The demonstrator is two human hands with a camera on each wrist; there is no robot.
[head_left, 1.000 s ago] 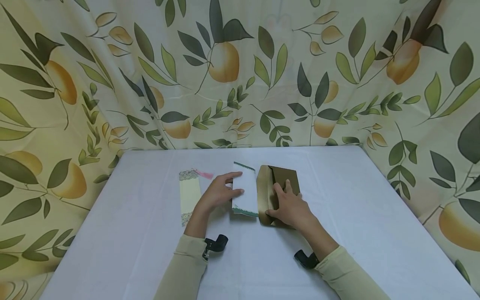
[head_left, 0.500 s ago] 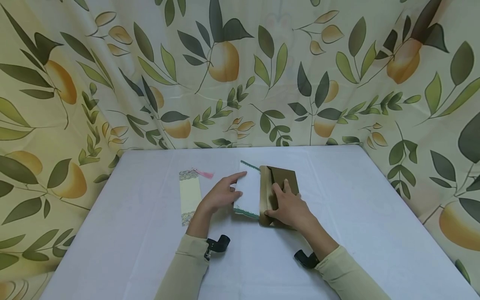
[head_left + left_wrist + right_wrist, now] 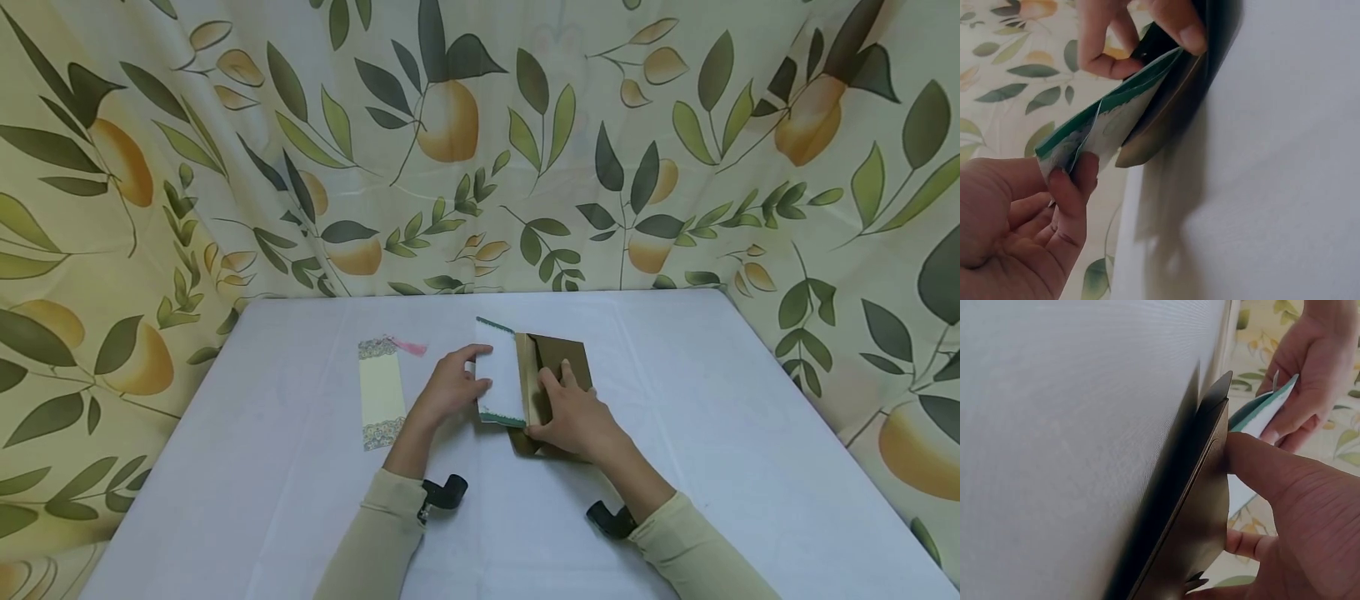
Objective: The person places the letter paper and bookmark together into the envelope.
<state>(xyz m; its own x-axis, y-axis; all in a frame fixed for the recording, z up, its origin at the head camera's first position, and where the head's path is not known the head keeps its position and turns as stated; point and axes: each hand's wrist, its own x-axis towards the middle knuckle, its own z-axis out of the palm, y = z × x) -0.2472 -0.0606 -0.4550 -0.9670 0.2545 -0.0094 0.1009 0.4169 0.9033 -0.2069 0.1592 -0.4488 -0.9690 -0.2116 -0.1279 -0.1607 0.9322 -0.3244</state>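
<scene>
My left hand (image 3: 452, 385) pinches the left edge of a folded white card (image 3: 499, 375) with green scalloped borders. In the left wrist view the card (image 3: 1119, 109) stands slightly spread, its layers parted near the fingertips. A brown-gold envelope (image 3: 581, 358) lies right of it, tilted up off the table in the right wrist view. My right hand (image 3: 577, 412) grips the envelope, thumb at its opening edge and fingers spread over its face. The card's right edge meets the envelope's open side, close by the right thumb.
A cream bookmark (image 3: 382, 392) with patterned ends and a pink tassel (image 3: 408, 347) lies left of the left hand. All rests on a white-covered table (image 3: 262, 467). A curtain (image 3: 480, 208) printed with fruit and leaves hangs behind the table's far edge.
The left hand and the card have moved slightly right, up against the envelope's open side. The envelope has shifted a little left and tilted, its lower flap now showing beneath the card.
</scene>
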